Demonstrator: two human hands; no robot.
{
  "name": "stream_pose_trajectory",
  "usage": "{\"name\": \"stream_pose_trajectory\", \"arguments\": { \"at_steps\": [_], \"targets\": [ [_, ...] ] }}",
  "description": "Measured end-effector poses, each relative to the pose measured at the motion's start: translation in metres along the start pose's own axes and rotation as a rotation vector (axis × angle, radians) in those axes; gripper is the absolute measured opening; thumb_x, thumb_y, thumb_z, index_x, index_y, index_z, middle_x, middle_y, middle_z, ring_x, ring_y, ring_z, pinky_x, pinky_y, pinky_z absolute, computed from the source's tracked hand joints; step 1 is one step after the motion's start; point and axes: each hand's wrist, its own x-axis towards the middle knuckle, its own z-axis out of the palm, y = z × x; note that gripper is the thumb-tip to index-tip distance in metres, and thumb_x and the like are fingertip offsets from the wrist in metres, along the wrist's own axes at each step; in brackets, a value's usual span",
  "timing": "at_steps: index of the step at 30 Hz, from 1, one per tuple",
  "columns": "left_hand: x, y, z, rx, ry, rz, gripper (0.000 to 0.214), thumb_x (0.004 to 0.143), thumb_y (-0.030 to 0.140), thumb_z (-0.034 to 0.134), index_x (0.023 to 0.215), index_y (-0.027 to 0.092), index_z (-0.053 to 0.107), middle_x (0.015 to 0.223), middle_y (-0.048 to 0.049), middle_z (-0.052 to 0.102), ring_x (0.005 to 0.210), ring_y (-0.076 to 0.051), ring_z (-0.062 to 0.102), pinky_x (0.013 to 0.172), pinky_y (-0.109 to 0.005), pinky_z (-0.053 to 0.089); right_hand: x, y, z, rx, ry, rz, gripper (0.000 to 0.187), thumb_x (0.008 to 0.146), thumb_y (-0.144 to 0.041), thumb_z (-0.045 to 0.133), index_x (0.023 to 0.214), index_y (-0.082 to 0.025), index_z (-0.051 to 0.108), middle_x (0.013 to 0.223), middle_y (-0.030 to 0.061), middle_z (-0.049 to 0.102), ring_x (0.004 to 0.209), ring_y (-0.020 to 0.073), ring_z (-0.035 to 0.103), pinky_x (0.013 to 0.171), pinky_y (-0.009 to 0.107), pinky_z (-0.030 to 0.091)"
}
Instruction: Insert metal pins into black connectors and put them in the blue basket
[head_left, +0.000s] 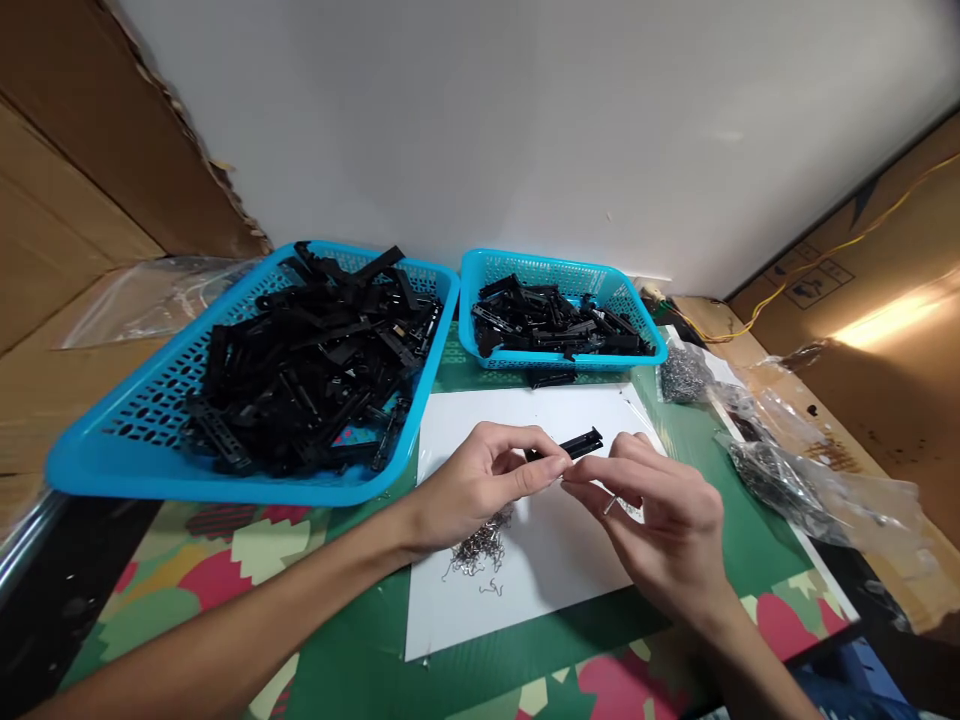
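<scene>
My left hand (517,478) is closed, thumb and fingers gripping a narrow black plastic part (583,443) that sticks out to the right over the white sheet. My right hand (660,510) is closed too, its thumb and forefinger pinched together at the near end of that part. A small silvery metal piece (609,505) shows between its fingers; the rest is hidden. Below my left hand, a pile of small bent wire pieces (480,548) lies on the white sheet (517,600). A few loose ones lie beside it.
A large blue basket (247,490) at left and a smaller blue basket (562,360) at the back hold many black plastic parts. Another black part (553,380) lies before the smaller one. Plastic bags of small metal pieces (682,372) lie at right, near a cardboard wall (885,330).
</scene>
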Motion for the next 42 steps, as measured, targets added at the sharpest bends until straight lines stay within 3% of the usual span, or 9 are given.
{"name": "stream_pose_trajectory", "arguments": {
  "at_steps": [11,15,21,26,29,33,37,42],
  "targets": [
    [0.002,-0.004,-0.001,-0.106,0.107,-0.023,0.031,0.094,0.045,0.077,0.092,0.014,0.073,0.068,0.0042,0.051,0.054,-0.006,0.035,0.048,-0.02,0.024,0.018,0.007,0.0,-0.224,0.026,-0.35,0.016,0.095,-0.003,0.067,0.1,-0.018,0.07,0.069,-0.0014,0.053,0.064,0.0153,0.043,0.063,0.034,0.031],
    [0.002,-0.005,-0.001,-0.137,0.179,-0.029,0.036,0.086,0.047,0.085,0.09,0.015,0.068,0.061,0.008,0.042,0.051,-0.006,0.033,0.045,-0.02,0.021,0.018,0.005,0.006,-0.272,0.047,-0.358,0.018,0.095,-0.002,0.065,0.103,-0.017,0.07,0.069,-0.0011,0.053,0.063,0.0152,0.043,0.062,0.033,0.032],
    [0.001,-0.011,0.003,-0.103,0.269,-0.002,0.038,0.089,0.05,0.082,0.09,0.014,0.07,0.061,0.0072,0.044,0.053,-0.007,0.032,0.048,-0.021,0.021,0.008,0.003,0.018,-0.166,0.106,-0.181,0.016,0.096,-0.008,0.068,0.108,-0.019,0.07,0.067,-0.004,0.051,0.057,0.0122,0.047,0.056,0.027,0.04],
    [-0.001,-0.012,0.007,0.016,0.317,0.087,0.029,0.094,0.043,0.078,0.093,0.014,0.078,0.087,-0.003,0.065,0.077,-0.013,0.053,0.068,-0.025,0.04,-0.001,0.003,0.022,-0.111,0.132,-0.046,0.012,0.098,-0.013,0.065,0.103,-0.021,0.073,0.067,-0.0036,0.057,0.054,0.0108,0.049,0.049,0.023,0.038],
    [-0.003,-0.01,0.008,0.131,0.286,0.104,0.028,0.101,0.042,0.067,0.105,0.018,0.081,0.098,-0.0048,0.067,0.087,-0.017,0.057,0.076,-0.027,0.042,0.003,0.005,0.013,-0.084,0.151,0.101,0.007,0.096,-0.024,0.071,0.093,-0.021,0.077,0.058,-0.0054,0.052,0.047,0.0097,0.044,0.044,0.023,0.034],
    [-0.005,-0.007,0.011,0.258,0.147,0.035,0.031,0.107,0.039,0.056,0.128,0.026,0.076,0.1,-0.0024,0.068,0.076,-0.014,0.054,0.068,-0.025,0.04,0.018,0.015,-0.011,-0.034,0.144,0.353,0.022,0.088,-0.036,0.076,0.076,-0.018,0.076,0.054,-0.0039,0.051,0.047,0.0102,0.044,0.045,0.023,0.034],
    [-0.002,-0.01,0.014,0.145,0.145,-0.095,0.045,0.097,0.036,0.071,0.141,0.027,0.065,0.089,0.0,0.07,0.068,-0.013,0.058,0.056,-0.022,0.035,0.03,0.027,-0.026,-0.007,0.049,0.495,0.025,0.082,-0.039,0.078,0.074,-0.015,0.074,0.056,-0.0031,0.05,0.049,0.0091,0.037,0.046,0.023,0.026],
    [0.003,-0.01,0.016,0.145,0.218,-0.093,0.025,0.091,0.029,0.077,0.11,0.013,0.08,0.079,-0.0038,0.076,0.076,-0.016,0.069,0.067,-0.024,0.049,0.035,0.036,-0.021,-0.011,-0.178,0.56,0.025,0.085,-0.038,0.073,0.075,-0.015,0.071,0.056,-0.0039,0.048,0.051,0.0093,0.038,0.047,0.023,0.026]
  ]
}}
